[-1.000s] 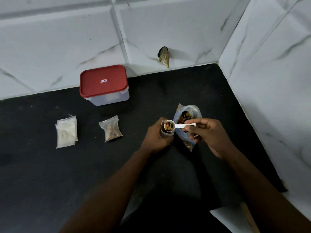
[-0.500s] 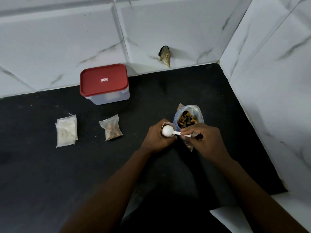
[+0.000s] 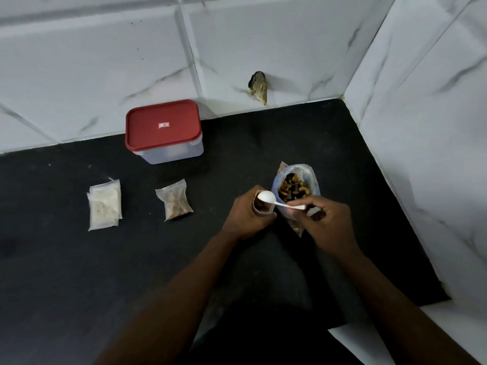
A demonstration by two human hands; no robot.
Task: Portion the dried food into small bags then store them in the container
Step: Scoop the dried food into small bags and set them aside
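My left hand [image 3: 245, 217] is wrapped around a small open bag [image 3: 262, 206] that stands upright with some dried food in it. A white plastic spoon [image 3: 271, 200], pinched in my right hand [image 3: 328, 225], lies turned over above the small bag's mouth, bowl down. Just right of it stands the big open bag of dried food [image 3: 295, 189], brown and dark pieces showing. A filled small bag [image 3: 175, 204] lies flat to the left. The clear container with the red lid [image 3: 163, 127] sits shut near the back wall.
A stack of empty small clear bags [image 3: 105, 205] lies at the left on the black counter [image 3: 79, 272]. White marble-look walls close the back and right sides. A brown chipped spot [image 3: 259, 86] marks the back wall. The counter's front right corner ends near a white ledge [image 3: 369, 338].
The spoon was level and full of dried food over the small bag; my right hand has rolled it over so its bowl faces down and the food has gone into the bag.
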